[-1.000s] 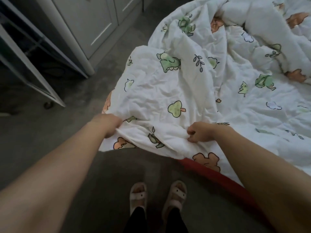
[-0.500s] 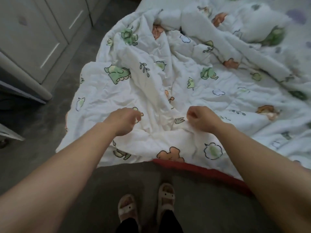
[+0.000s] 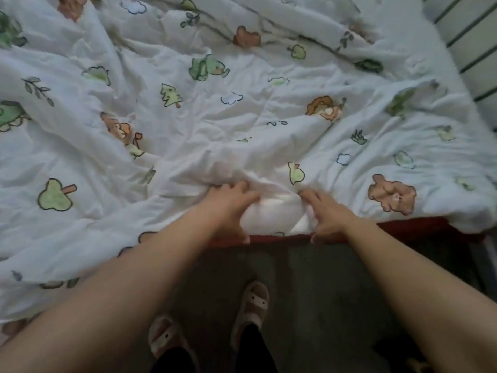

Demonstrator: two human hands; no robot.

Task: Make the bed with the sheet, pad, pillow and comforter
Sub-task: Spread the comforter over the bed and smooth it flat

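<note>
Right now the comforter [image 3: 242, 125] lies rumpled across the bed, its near hem bunched at the red edge [image 3: 408, 227]. I have my left hand [image 3: 228, 205] and right hand [image 3: 326, 214] loosely cupped on that bunch (neither pinching firmly). Better to grip properly, then pull outward evenly.

Below me I see a dark grey floor [image 3: 317, 297], with my two pale strapped sandals [image 3: 252, 305] planted on it, the left one [image 3: 165, 337] set lower in the frame than the right. Black trouser legs [image 3: 252, 354] rise from both. At the upper right, a white panel with dark green stripes [image 3: 473, 47] runs diagonally; what it is, I cannot tell.
</note>
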